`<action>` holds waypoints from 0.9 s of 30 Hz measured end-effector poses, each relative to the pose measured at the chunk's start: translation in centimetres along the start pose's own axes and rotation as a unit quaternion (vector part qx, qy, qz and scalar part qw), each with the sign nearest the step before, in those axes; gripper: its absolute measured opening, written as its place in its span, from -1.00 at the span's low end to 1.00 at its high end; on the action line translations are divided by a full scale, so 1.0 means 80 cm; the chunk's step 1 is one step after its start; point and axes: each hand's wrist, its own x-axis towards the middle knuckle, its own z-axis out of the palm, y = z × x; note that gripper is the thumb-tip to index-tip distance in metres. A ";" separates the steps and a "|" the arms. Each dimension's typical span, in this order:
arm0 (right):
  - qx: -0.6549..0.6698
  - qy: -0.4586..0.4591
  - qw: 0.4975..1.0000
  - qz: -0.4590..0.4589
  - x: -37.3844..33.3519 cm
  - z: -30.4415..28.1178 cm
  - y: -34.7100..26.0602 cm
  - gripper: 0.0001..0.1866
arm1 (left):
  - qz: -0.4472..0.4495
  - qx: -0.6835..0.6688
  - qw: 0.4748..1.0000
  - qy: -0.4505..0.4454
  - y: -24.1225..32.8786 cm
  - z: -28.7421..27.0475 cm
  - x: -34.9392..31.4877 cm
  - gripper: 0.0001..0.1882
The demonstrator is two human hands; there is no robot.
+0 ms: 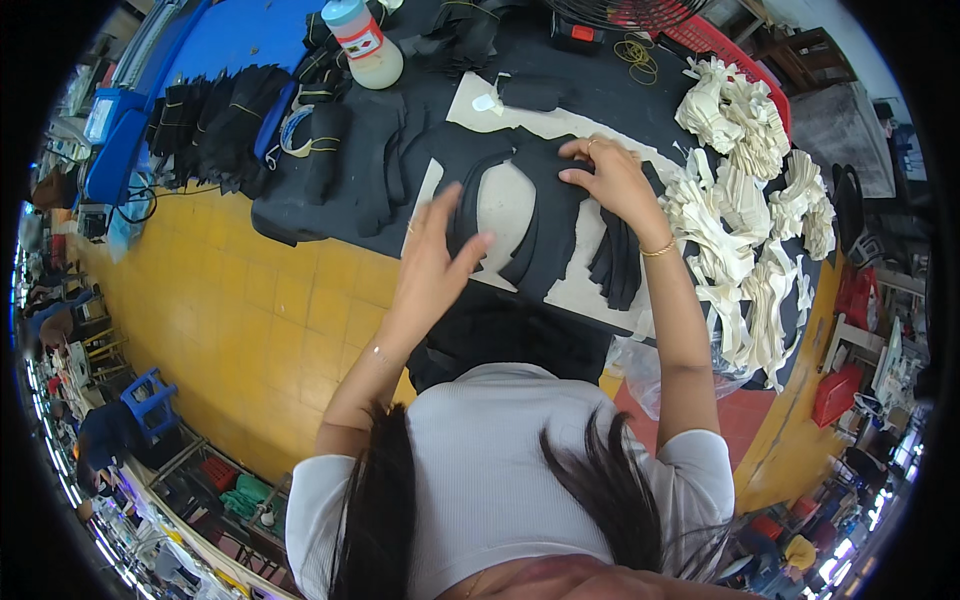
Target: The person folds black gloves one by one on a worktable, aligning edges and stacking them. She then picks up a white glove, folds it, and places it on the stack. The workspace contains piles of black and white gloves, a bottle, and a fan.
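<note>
two bare hands over dark pieces of what looks like cloth, which lie on a pale sheet on a black worktable, in front of the wearer. the left hand is spread at the pieces' left side, thumb well apart from the fingers. the right hand is above their right part, thumb and forefinger parted, other fingers curled; nothing seems pinched. cream pieces are heaped to the right; a bottle stands beyond.

to handle these curved pieces well, it would likely help to steady the layers with a flat left palm, lift by the edge with the right fingertips, and keep the edges even.

whether either hand touches the cloth cannot be told. the left fingertips are blurred, the right hand hides some cloth, and overlapping layers cannot be counted.
</note>
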 end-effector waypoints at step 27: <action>-0.126 0.018 0.987 -0.096 -0.015 -0.014 0.062 -0.32 | 0.034 0.269 0.962 0.021 0.044 0.153 0.104 -0.10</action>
